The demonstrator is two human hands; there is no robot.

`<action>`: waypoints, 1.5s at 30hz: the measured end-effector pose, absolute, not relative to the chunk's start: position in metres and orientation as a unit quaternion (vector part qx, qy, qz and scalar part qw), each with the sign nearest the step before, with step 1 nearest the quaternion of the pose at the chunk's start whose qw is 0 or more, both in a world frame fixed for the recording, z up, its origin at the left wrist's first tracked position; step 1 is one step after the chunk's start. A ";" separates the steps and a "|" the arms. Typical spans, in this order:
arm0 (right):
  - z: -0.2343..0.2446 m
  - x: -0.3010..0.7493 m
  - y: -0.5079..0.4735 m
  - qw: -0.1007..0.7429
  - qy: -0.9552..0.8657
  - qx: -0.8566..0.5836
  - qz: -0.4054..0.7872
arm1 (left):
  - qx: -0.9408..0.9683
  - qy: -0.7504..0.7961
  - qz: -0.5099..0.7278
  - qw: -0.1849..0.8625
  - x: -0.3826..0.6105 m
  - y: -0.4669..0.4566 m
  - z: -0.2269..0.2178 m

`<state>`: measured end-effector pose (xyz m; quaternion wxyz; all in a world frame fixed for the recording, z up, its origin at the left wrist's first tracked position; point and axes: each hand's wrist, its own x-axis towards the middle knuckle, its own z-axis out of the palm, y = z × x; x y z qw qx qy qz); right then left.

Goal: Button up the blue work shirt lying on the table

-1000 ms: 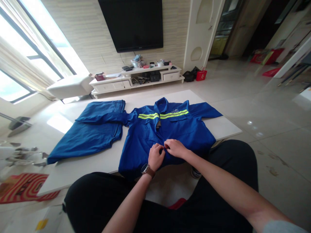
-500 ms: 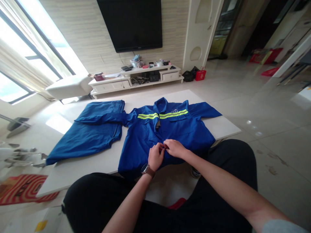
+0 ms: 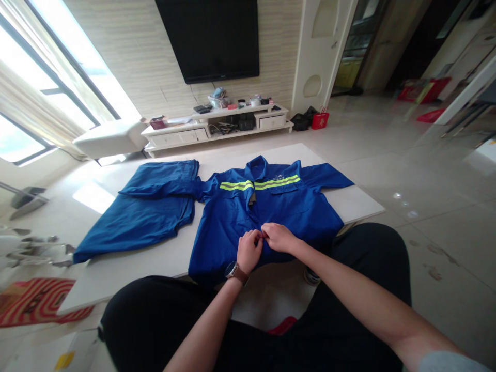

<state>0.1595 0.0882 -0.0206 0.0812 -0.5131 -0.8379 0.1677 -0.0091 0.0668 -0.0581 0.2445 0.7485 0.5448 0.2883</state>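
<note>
A blue work jacket (image 3: 220,222) with yellow-and-grey reflective stripes lies spread front side up, collar away from me, its lower edge hanging over the near edge of the white table (image 3: 155,271). My left hand (image 3: 249,250), with a watch on the wrist, pinches the front edge of the jacket low on its opening. Right beside it my right hand (image 3: 277,238) is closed on the same front edge, fingertips almost touching the left ones. Whatever small part lies between the fingertips is hidden. Higher up, the front gapes a little below the stripes.
Blue trousers (image 3: 135,222) lie flat on the table's left part, with one jacket sleeve across them. My knees stand on both sides of the jacket's lower edge. A red patterned bag (image 3: 34,305) is at the lower left. Beyond stands a low TV cabinet (image 3: 178,137).
Both hands stay at the same spot on the jacket front; only the fingers have shifted very slightly. The jacket and trousers lie as before.
</note>
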 end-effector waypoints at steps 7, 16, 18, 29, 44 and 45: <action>-0.022 0.159 0.089 0.085 -0.836 -0.515 0.170 | 0.730 0.550 0.300 0.273 -0.009 0.069 -0.056; -0.021 0.158 0.089 0.089 -0.835 -0.513 0.177 | 0.732 0.573 0.292 0.225 -0.009 0.065 -0.057; -0.021 0.158 0.089 0.090 -0.836 -0.512 0.176 | 0.745 0.566 0.284 0.209 -0.009 0.064 -0.057; -0.018 0.159 0.088 0.090 -0.835 -0.514 0.174 | 0.756 0.551 0.287 0.206 -0.010 0.062 -0.053; -0.017 0.160 0.088 0.065 -0.841 -0.515 0.150 | 0.757 0.556 0.278 0.199 -0.011 0.063 -0.053; -0.016 0.161 0.089 0.062 -0.842 -0.514 0.150 | 0.758 0.556 0.279 0.198 -0.011 0.063 -0.054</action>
